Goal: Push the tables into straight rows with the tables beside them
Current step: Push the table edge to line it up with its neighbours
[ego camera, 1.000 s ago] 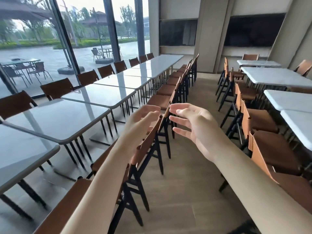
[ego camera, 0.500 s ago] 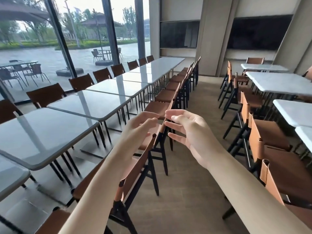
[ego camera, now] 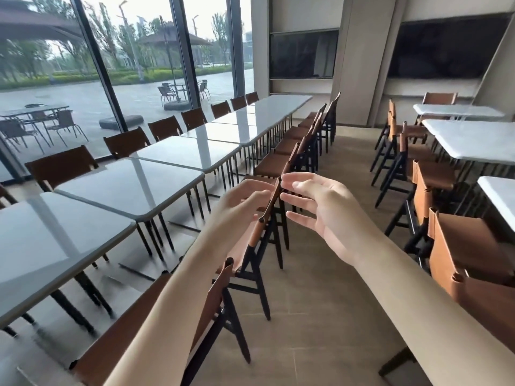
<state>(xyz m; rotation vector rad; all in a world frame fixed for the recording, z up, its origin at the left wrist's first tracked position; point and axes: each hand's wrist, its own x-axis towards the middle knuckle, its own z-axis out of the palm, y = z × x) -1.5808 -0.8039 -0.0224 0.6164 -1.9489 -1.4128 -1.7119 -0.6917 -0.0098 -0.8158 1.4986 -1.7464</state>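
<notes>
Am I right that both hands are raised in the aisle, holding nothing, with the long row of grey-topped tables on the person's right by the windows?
Not quite. The head view shows the long row of grey-topped tables by the windows on the person's left, not the right. The rest holds: the left hand and right hand are raised in the aisle, holding nothing.

Canteen (rowed tables (ego camera: 167, 154); chairs (ego camera: 278, 162))

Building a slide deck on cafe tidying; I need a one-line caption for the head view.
Both open hands, left hand and right hand, raised over the aisle beside the window-side row of tables.
</notes>
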